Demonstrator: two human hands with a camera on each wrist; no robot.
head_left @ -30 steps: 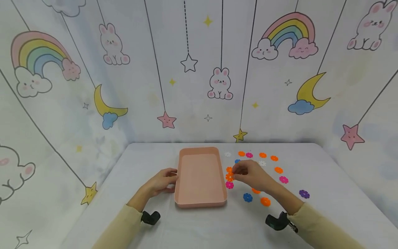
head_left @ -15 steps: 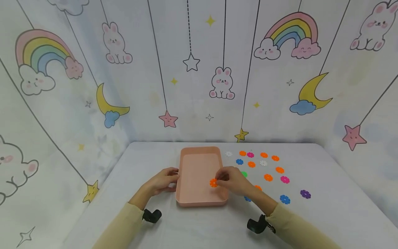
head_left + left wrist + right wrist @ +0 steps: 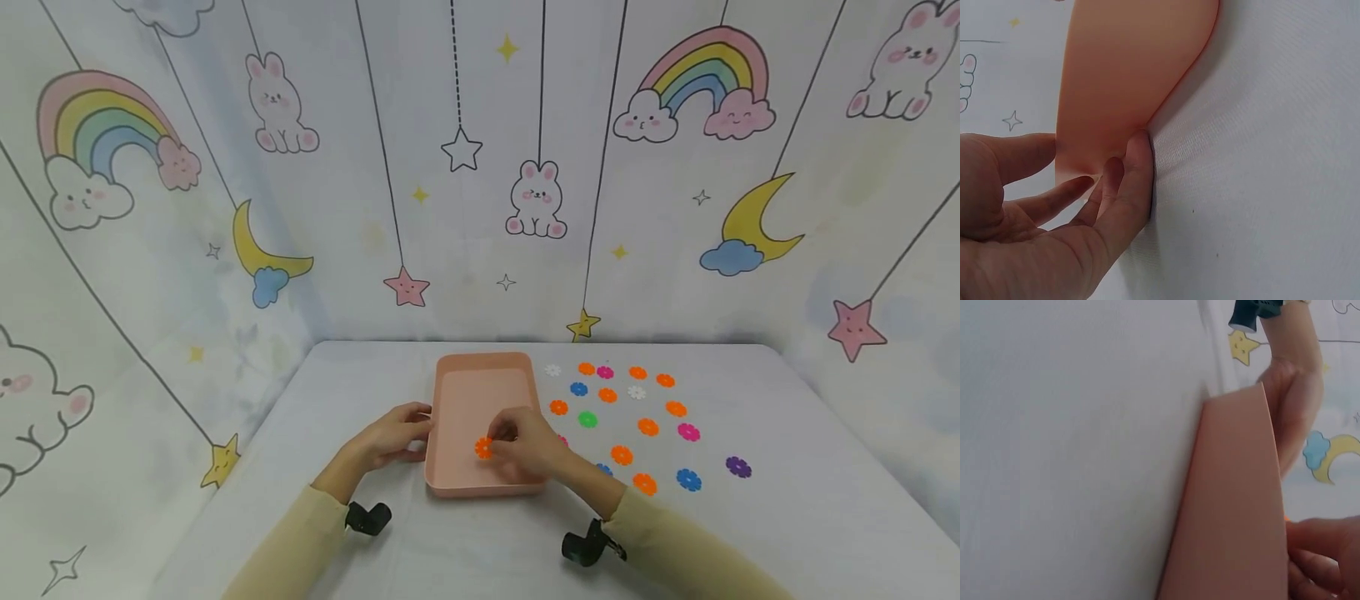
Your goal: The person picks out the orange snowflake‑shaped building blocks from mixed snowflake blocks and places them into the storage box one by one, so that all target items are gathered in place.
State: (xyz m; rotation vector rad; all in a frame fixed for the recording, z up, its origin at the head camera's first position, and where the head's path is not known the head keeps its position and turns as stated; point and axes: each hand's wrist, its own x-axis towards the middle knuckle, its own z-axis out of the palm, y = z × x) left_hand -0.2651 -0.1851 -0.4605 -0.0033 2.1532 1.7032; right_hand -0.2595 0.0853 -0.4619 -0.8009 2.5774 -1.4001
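A pink rectangular tray (image 3: 480,383) lies on the white table in the head view. My right hand (image 3: 531,442) is over its inside, pinching an orange flower-shaped plastic disc (image 3: 482,448) between thumb and forefinger. In the right wrist view the tray wall hides most of the disc. Against the tray's left side rests my left hand (image 3: 392,437). The left wrist view has its fingertips touching the outer wall (image 3: 1129,69), the thumb at the rim and the fingers loosely extended.
Several flower-shaped discs lie scattered right of the tray, among them a green disc (image 3: 587,420), a purple disc (image 3: 738,467), a blue disc (image 3: 688,480) and a white disc (image 3: 637,392). A patterned curtain (image 3: 352,208) stands behind the table.
My right hand has gone left from the scattered discs to above the tray, bringing the orange disc along. My left hand has stayed at the tray's left side.
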